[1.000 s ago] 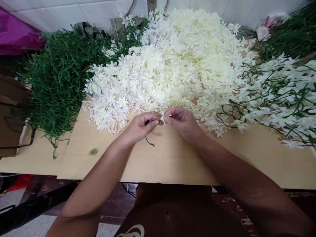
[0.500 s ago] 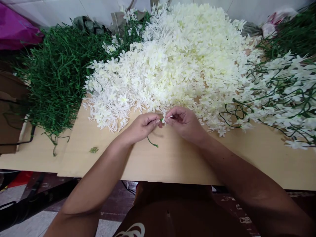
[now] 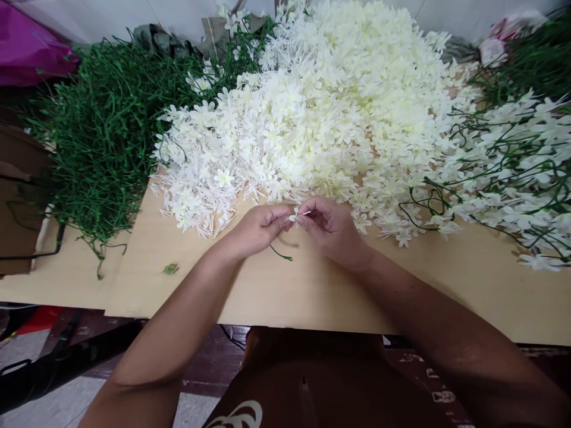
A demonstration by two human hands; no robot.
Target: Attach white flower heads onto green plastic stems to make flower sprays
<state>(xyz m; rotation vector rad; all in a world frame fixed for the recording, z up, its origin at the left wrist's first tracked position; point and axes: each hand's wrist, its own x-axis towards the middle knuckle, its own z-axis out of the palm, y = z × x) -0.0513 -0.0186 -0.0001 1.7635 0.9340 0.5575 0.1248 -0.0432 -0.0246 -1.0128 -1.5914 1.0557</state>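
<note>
L hand (image 3: 256, 229) pinches stem (image 3: 281, 255), free end hanging below; R hand (image 3: 338, 230) pinches flower (image 3: 293, 218) btwn the two, over table (image 3: 285, 297). Both prob. v. light: stem bendy, petals soft, easily creased. Best grip: fingertips, nr stem end & flower base, off petals.

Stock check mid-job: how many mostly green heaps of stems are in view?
2: a large green heap at the left, and a second green heap at the far right, cut off by the picture's edge. Others may be hidden.
</note>
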